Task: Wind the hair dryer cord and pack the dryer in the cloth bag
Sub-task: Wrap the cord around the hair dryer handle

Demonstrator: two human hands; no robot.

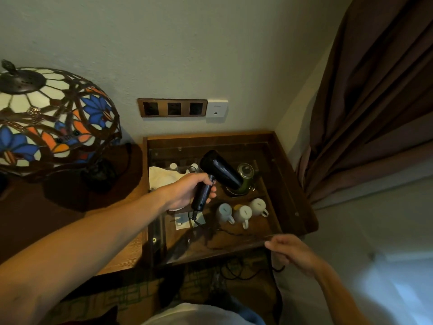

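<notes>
Fingers of the left hand (187, 192) are wrapped round the handle of the black hair dryer (216, 175), thumb on the near side, and the dryer is held up in the air above the glass-topped wooden table (290, 184), its barrel angled over the green kettle (243, 177) under the glass. From the foot of the handle the black cord (234, 233) drops away, trails across the glass to the table's near right edge and runs down to the right hand (290, 252). That hand's fingers are curled, pinching the cord just off the table corner, with a loop hanging below the hand. Behind the left hand lies a pale cloth bag (161, 177), beside it, not touching the dryer. Three white mugs (242, 213) sit under the glass. A stained-glass lamp (49, 118) stands left.
</notes>
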